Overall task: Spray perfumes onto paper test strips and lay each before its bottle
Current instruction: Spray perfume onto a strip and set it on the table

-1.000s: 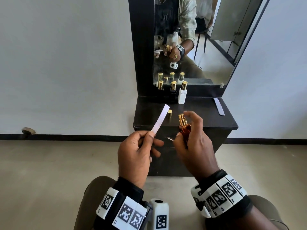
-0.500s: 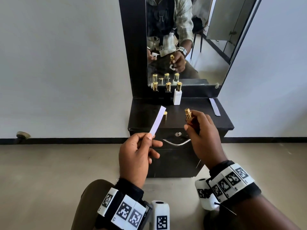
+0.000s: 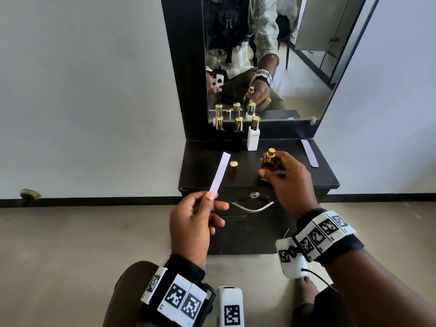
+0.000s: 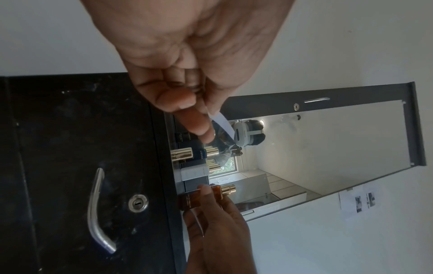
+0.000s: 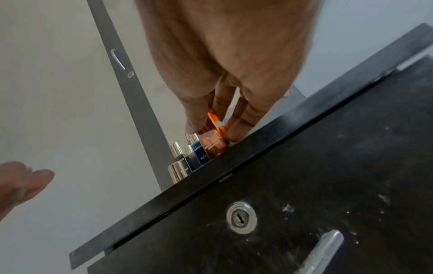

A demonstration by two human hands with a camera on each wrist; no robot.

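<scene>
Two hands busy; my right hand gripped the amber bottle near the dresser top's front edge, seemingly to set it down; my left hand pinched the test strip upright, presumably keeping the sprayed end off surfaces.

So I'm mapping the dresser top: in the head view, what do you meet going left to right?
Paper strip → loose gold cap → amber bottle in the right hand → spare strip.
</scene>
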